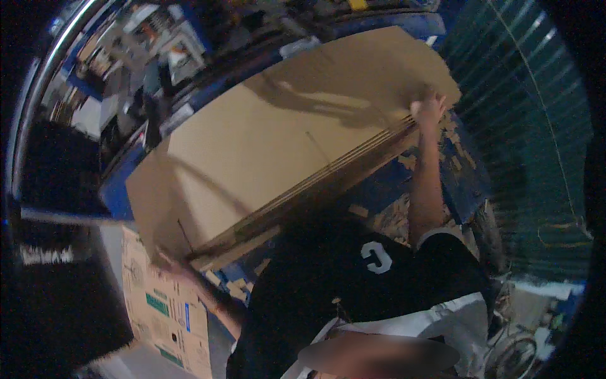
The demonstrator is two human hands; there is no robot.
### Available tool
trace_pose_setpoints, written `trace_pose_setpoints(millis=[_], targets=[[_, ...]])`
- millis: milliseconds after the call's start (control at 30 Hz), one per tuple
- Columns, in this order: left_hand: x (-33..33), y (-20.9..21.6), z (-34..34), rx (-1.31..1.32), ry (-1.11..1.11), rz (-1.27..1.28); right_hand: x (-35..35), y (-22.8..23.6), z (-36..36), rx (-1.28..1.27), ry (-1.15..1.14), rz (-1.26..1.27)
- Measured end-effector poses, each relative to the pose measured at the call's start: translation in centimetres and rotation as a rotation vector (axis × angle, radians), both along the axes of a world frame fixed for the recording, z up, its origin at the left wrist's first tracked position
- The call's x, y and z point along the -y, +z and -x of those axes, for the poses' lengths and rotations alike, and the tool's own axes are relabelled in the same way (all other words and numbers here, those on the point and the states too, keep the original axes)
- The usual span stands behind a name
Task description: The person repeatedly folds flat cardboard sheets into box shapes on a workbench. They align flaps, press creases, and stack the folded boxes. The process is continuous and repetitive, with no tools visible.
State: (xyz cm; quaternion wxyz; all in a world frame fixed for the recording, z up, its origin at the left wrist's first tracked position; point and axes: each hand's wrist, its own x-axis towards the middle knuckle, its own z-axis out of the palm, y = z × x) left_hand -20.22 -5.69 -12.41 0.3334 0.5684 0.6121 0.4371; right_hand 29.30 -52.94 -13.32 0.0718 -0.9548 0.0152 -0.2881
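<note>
cardboard sheets (pixel 243 148), left hand (pixel 177 268) at left end, right hand (pixel 430 108) opposite

From here, the bare left hand (pixel 175 266) looks blurred by the flat brown cardboard stack (pixel 252 145); print on the tan cardboard carton (pixel 165 322) beside that stack is illegibly small.
</note>
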Motion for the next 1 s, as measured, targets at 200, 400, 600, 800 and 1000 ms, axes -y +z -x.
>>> trace_pose_setpoints(millis=[200,400,600,800,1000], targets=[[2.2,5.7,-2.9,-0.235,0.072,-0.236,-1.6,2.9,-1.3,0.102,0.312,-1.296],[-1.0,9.2,-1.1,-0.056,0.158,-0.724,-1.9,4.7,-1.7,0.585,0.283,-1.470],[-1.4,6.5,-0.3,0.569,-0.268,-0.159,-2.6,11.0,-0.2,0.226,0.398,-1.637],[4.1,8.7,-0.4,0.398,-0.175,0.123,-4.5,12.9,14.8,0.267,0.597,-0.776],[9.5,6.7,-3.4,-0.177,-0.901,-0.533,-9.6,7.1,21.3,0.064,1.463,0.125]])
